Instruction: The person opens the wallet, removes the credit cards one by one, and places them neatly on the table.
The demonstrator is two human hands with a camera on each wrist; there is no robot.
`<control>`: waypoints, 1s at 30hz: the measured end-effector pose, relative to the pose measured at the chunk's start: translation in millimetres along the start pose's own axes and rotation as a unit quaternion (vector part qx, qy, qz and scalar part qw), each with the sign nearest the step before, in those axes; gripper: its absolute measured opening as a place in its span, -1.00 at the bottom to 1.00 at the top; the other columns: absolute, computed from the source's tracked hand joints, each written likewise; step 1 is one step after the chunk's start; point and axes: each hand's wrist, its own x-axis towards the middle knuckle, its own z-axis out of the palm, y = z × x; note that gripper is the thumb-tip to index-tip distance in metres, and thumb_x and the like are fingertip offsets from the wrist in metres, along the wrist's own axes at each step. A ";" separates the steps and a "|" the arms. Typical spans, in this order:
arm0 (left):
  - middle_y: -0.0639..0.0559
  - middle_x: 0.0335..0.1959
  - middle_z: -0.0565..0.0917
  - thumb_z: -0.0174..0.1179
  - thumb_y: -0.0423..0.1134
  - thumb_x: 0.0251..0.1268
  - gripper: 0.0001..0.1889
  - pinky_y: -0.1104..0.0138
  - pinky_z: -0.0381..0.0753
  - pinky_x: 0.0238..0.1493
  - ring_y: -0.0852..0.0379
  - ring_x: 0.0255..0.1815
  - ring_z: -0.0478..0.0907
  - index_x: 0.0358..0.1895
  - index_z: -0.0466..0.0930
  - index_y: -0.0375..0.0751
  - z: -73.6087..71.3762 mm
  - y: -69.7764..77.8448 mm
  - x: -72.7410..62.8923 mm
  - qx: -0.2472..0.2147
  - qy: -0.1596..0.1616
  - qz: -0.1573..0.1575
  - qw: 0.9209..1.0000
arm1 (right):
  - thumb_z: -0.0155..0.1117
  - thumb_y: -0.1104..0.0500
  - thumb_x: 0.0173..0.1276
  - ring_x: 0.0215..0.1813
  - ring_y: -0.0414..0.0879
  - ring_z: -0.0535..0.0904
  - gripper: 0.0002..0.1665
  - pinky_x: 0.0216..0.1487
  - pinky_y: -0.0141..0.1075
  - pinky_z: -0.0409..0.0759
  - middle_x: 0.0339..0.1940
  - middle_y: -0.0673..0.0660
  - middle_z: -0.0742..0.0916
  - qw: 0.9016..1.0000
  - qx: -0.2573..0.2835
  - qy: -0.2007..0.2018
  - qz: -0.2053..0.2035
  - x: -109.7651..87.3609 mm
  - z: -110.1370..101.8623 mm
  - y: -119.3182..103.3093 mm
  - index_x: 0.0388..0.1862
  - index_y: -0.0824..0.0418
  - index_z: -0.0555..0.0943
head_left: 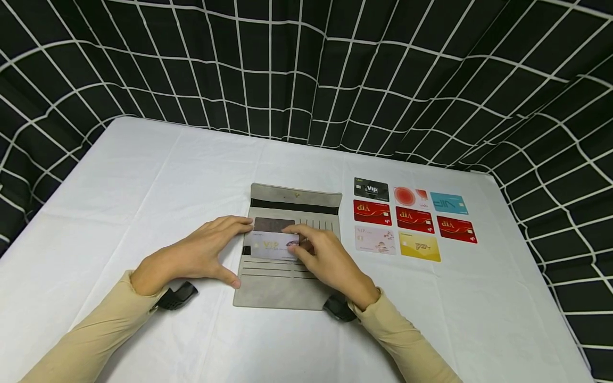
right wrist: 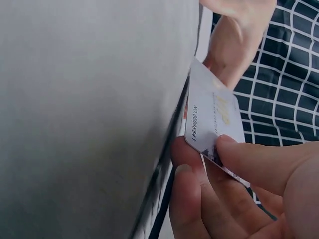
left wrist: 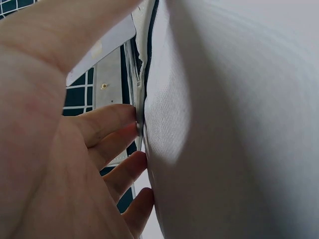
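An opened grey card wallet [head_left: 268, 293] lies on the white cloth, its flap with a snap folded away at the far side. My right hand [head_left: 330, 260] pinches a silvery VIP card [head_left: 261, 246] by its right end, thumb on top and fingers beneath. In the right wrist view the card [right wrist: 212, 107] is tilted over the wallet. Just beyond it, a dark card [head_left: 274, 225] shows on the wallet's upper left part. My left hand [head_left: 201, 252] rests along the wallet's left edge, fingers extended, thumb apart near the lower left; its fingertips [left wrist: 130, 113] touch that edge.
Right of the wallet, several cards lie in rows: a black Vip card [head_left: 371, 190], a white card with red circle [head_left: 405, 196], a blue card [head_left: 448, 203], red cards [head_left: 414, 219], a pale pink card [head_left: 375, 240] and a yellow card [head_left: 420, 247]. A black gridded curtain [head_left: 287, 69] surrounds the table.
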 end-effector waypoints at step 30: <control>-0.13 0.50 0.28 0.53 0.27 -0.27 0.14 -0.18 0.17 0.47 -0.18 0.52 0.17 0.43 0.28 -0.27 1.4 -0.2 1.1 0.005 -0.001 -0.002 1.000 | 0.36 0.26 0.32 -0.47 -0.21 0.65 -0.58 -0.36 -0.39 0.60 -0.24 0.10 0.73 0.997 0.028 0.018 0.067 -20.0 -44.0 19.2 0.17 0.12 0.63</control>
